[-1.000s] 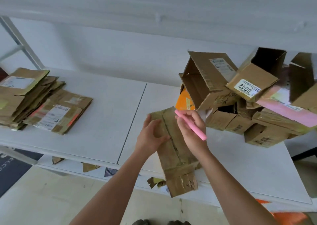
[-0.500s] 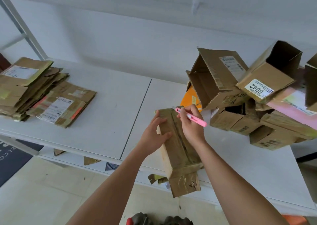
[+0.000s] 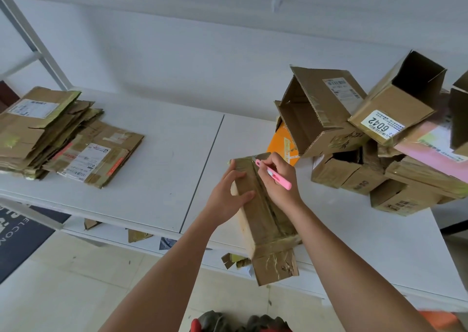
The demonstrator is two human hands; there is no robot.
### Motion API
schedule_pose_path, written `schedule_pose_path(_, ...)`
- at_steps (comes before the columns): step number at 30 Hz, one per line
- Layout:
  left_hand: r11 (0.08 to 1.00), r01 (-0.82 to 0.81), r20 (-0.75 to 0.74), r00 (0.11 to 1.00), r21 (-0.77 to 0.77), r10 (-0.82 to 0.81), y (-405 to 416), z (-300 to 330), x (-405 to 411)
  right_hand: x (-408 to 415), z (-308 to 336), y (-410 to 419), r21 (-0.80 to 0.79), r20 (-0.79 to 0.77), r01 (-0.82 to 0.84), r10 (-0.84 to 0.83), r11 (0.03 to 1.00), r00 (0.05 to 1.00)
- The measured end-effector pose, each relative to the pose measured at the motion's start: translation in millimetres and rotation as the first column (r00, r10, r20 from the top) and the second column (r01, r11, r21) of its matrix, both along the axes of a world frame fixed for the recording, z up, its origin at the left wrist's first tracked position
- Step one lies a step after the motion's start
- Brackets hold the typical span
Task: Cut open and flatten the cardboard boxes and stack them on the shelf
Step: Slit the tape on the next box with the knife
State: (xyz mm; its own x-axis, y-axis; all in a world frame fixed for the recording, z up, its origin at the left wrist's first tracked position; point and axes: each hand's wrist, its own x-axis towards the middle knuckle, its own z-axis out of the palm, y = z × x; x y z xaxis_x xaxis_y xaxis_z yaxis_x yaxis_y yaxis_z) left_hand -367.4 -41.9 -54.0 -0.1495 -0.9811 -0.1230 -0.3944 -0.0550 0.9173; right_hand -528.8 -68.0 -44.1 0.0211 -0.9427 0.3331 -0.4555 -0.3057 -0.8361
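A long taped cardboard box lies on the white shelf, its near flap hanging over the front edge. My left hand grips the box's left side near the far end. My right hand holds a pink utility knife like a pen, its tip at the far end of the taped centre seam. A stack of flattened boxes lies at the shelf's left end.
A pile of open, unflattened boxes crowds the right side, one labelled 6042, with an orange box behind my hands. Cardboard scraps lie on the lower shelf. A metal upright stands at the left.
The pink knife has tipped down from across the box to point its tip at the seam's far end. My left hand keeps its hold on the box's side.
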Motion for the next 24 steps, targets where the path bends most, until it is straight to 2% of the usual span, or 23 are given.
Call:
schedule_pose_path(5, 1.000, 0.002, 0.043, 0.999, -0.023, -0.001, -0.1, 1.1, 0.1, -8.8, 0.6, 10.4, 0.021, -0.075, -0.074, 0.075, 0.997, 0.994)
schedule_pose_path(11, 0.999, 0.008, 0.085, 0.996, -0.037, -0.004, -1.1, 1.4, 0.0, -26.7, 15.8, 41.8, 0.219, -0.157, -0.121, 0.158, 0.968, 0.975)
schedule_pose_path(16, 0.997, -0.003, 0.126, 0.992, -0.074, 0.013, -1.8, -2.0, -2.6, -50.5, 30.1, 92.2, 0.359, -0.080, -0.171, 0.213, 0.918, 0.974)
schedule_pose_path(20, 0.994, 0.006, 0.205, 0.979, -0.106, 0.016, -2.0, -1.7, -8.0, -68.4, 35.0, 134.5, 0.316, -0.022, -0.197, 0.215, 0.928, 0.976)
schedule_pose_path(24, 0.993, 0.017, 0.386, 0.922, -0.119, 0.030, -6.4, 3.5, -4.6, -73.0, 34.7, 156.9, 0.309, 0.079, -0.185, 0.169, 0.933, 0.983)
